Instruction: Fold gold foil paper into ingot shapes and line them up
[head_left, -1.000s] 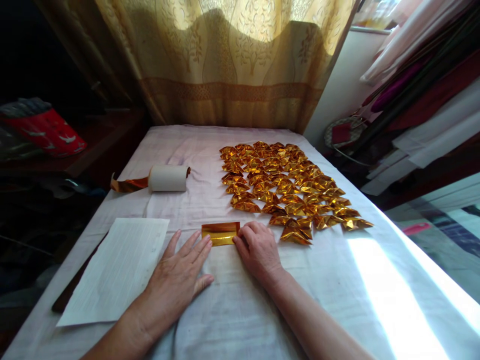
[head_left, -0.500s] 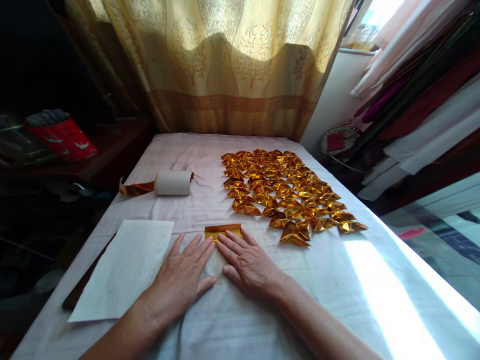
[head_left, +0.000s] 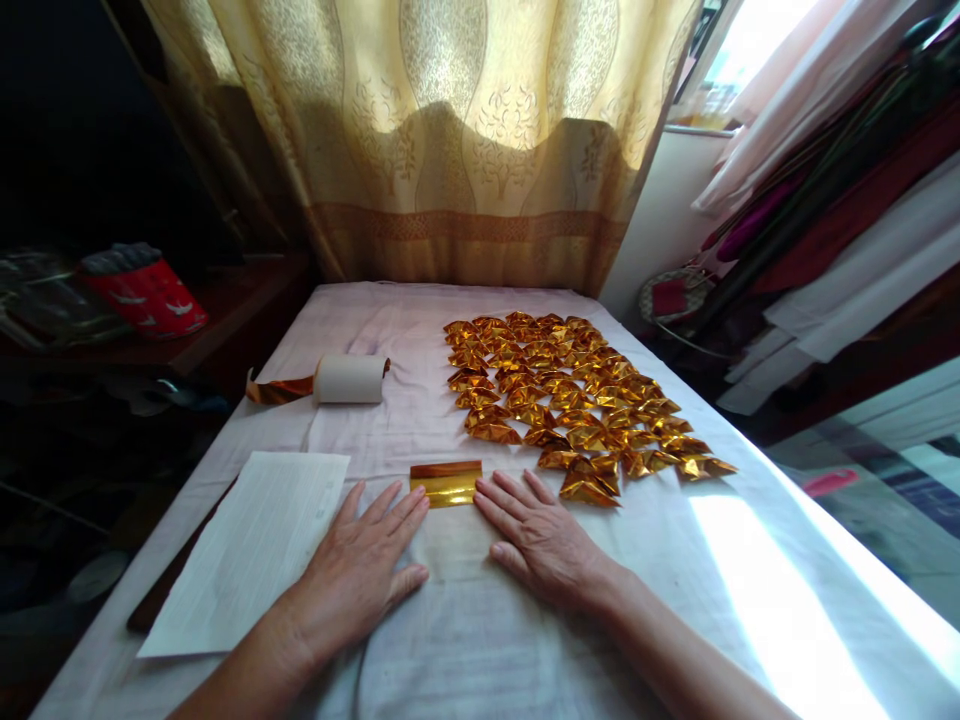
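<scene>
A small folded rectangle of shiny gold foil paper lies flat on the pale bedsheet-like cloth. My left hand rests palm down with fingers stretched, its fingertips on the foil's left end. At the foil's right end, my right hand also lies flat, fingers extended, fingertips touching the edge. Neither hand grips anything. To the right and farther back stand rows of folded gold foil pieces, shaped like boats or ingots; the nearest sits close to my right fingers.
At the back left lies a white roll with a strip of gold foil beside it. A white sheet of paper overlaps a dark flat board on the left. A red container stands on a dark side table; a patterned curtain hangs behind.
My right hand has slid right across the foil to its right end, uncovering the middle. The left hand stays at the left end. The camera view has tilted slightly upward.
</scene>
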